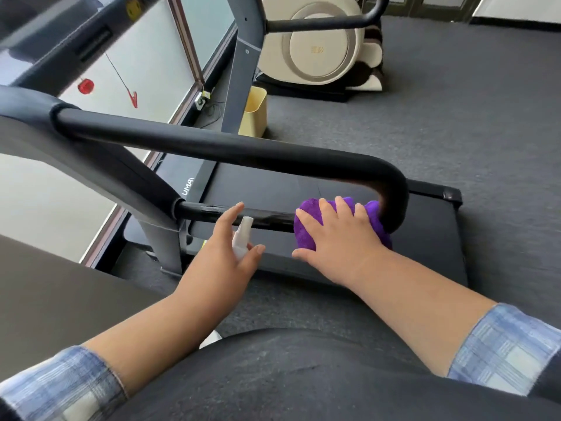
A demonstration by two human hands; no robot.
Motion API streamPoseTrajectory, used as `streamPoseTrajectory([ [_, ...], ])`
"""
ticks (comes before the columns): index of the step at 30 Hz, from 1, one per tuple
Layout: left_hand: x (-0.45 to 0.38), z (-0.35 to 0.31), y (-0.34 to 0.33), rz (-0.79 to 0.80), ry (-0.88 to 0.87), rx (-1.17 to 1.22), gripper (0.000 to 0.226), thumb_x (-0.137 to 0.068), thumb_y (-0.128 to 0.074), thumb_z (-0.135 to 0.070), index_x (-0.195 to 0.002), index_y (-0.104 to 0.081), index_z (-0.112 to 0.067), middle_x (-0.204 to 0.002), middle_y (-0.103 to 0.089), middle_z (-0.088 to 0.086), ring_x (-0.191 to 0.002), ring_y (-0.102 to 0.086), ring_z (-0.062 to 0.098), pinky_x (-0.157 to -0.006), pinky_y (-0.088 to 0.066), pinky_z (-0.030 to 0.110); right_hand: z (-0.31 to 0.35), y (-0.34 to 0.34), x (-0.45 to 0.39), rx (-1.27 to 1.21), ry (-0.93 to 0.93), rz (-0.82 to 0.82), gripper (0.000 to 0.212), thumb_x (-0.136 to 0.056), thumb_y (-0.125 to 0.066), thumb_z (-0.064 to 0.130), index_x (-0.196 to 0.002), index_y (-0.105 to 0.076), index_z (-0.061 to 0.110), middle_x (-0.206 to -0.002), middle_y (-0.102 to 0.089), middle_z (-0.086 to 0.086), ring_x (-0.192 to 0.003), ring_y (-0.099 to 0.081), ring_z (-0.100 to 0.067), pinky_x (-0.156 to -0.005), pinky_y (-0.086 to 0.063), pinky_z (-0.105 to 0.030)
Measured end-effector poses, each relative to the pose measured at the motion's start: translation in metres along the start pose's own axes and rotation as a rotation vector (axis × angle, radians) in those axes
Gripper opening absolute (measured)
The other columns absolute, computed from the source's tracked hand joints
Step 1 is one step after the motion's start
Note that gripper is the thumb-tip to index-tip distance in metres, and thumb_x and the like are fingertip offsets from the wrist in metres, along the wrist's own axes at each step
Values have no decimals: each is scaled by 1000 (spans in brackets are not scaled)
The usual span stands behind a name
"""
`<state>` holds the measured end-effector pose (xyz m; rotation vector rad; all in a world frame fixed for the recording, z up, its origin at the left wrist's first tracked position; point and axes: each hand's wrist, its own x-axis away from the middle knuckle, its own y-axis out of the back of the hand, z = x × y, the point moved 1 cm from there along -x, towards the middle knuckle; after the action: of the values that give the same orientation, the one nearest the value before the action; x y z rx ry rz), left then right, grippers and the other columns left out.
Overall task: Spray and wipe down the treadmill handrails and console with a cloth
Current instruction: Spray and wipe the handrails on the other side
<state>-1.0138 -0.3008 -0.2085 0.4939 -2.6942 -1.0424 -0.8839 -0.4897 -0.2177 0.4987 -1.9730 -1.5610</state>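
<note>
A black padded handrail (pixel 230 148) runs across the middle and bends down at the right into a lower glossy bar (pixel 267 218). My right hand (pixel 337 235) presses a purple cloth (pixel 306 235) around that lower bar, close to the bend. My left hand (pixel 226 249) holds a small white spray bottle (pixel 243 237) just left of the cloth, nozzle up near the bar. The console (pixel 60 34) is blurred at the top left.
The treadmill belt (pixel 425 238) lies below the rail on grey carpet. A yellow bin (pixel 253 112) stands by the far upright (pixel 241 68). A cream machine (pixel 321 44) sits behind. A red safety clip (pixel 132 98) hangs from the console beside the window.
</note>
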Motion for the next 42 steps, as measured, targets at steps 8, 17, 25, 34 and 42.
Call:
streamPoseTrajectory([
  [8,7,7,0,17,28,-1,67,-91,-64,-42,-140,-21,-58,-98,-54,-40,-80,-59,-8,-55,-41,9,23,-7,-30,23,20,-130,88,-91,-52,66,-158,-16,21,-143,-47,-6,-120,-51,-29,-98,-40,-46],
  [17,5,17,-2,73,41,56,69,-91,-66,-42,-140,-21,-59,-96,-55,-38,-76,-59,-7,-64,-44,21,-7,-8,-17,63,-28,-91,92,-79,-57,78,-153,-22,36,-138,-50,-8,-109,-55,-31,-84,-46,-44],
  [25,5,48,18,88,72,72,67,-90,-65,-46,-140,-21,-60,-101,-47,-42,-85,-57,-11,-60,-39,9,32,0,-45,89,21,-92,90,-81,-54,78,-151,-31,27,-117,-60,-1,-99,-60,-27,-74,-44,-38],
  [34,-9,61,16,51,89,106,65,-94,-62,-42,-137,-20,-66,-110,-49,-33,-97,-46,-30,-75,-37,1,88,10,-89,-10,108,-50,83,-82,-53,79,-148,-31,33,-120,-59,-4,-105,-60,-30,-77,-46,-40],
  [42,-5,87,37,15,94,121,50,-93,-59,-48,-130,-31,-67,-121,-54,-20,-103,-54,-11,-82,-44,18,54,1,-67,-16,87,-138,64,-84,-42,75,-132,-47,34,-106,-64,0,-89,-63,-31,-68,-50,-39],
])
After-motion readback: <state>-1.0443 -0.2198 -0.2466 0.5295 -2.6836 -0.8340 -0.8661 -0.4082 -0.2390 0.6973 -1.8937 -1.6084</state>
